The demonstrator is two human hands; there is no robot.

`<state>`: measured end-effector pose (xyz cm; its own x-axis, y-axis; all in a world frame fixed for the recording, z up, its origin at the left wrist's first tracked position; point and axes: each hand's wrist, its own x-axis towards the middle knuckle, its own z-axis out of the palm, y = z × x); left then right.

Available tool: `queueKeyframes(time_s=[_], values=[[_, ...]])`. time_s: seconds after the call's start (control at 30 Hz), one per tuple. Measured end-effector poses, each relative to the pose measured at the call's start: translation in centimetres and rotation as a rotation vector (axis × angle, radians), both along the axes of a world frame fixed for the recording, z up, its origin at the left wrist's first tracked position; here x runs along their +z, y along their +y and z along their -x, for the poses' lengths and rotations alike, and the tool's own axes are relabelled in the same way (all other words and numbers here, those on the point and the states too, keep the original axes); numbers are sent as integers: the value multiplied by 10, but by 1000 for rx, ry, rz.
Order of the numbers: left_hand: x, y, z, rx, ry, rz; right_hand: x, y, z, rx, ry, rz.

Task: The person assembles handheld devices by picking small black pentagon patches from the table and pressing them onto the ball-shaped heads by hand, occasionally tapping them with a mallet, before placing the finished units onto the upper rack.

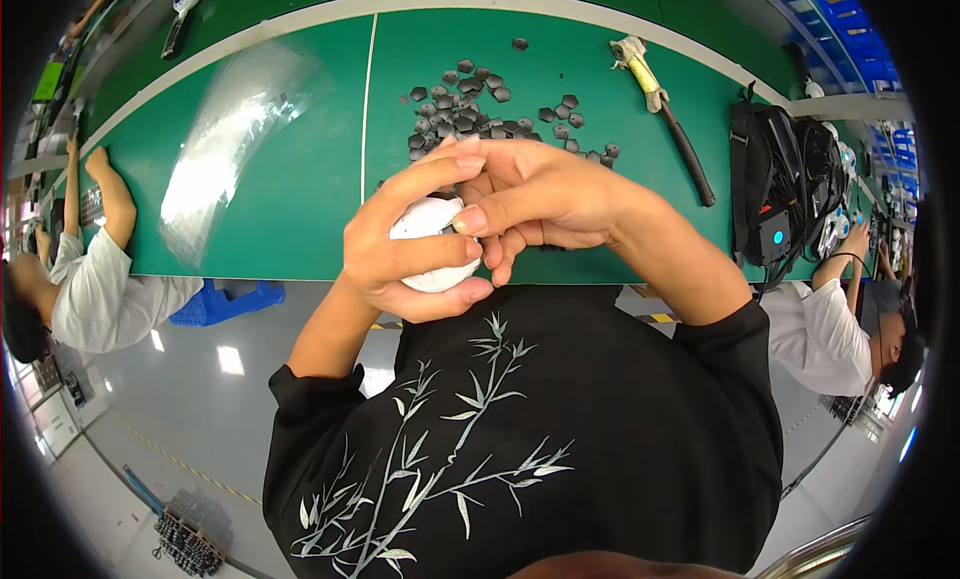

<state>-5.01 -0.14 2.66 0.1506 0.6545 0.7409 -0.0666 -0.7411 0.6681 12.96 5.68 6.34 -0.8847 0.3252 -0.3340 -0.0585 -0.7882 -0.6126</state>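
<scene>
My left hand [372,254] is wrapped around a small white ball [432,219], its fingers and thumb closed about the sides. My right hand [545,194] meets it from the right, with the thumb pressed against the ball's right side and the fingers curled beside it. Dark patches show on the ball near the right thumb; whether these are gaps or inserted pieces, I cannot tell. Just beyond my hands lies a loose heap of small black pentagon pieces [462,109] on the green table [320,149], partly hidden by my right hand.
Right of the heap lies a hammer [680,144] with its head wrapped. A black backpack [775,179] stands at the table's right. Clear plastic sheeting [225,149] covers part of the left side. Co-workers sit at both sides; a blue stool [225,304] is at left.
</scene>
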Motion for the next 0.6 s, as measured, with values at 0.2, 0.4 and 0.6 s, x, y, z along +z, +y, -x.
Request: queueKeyframes(time_s=[0.2,0.4,0.6], values=[[-7,4,-2,55,-37,-23,8,-7,-1,-80,-70,-19],[-7,8,-15,122,-74,-100,21,-2,0,-73,-100,-2],[-2,2,-7,250,73,-192,-5,-17,-11,-215,9,-5]])
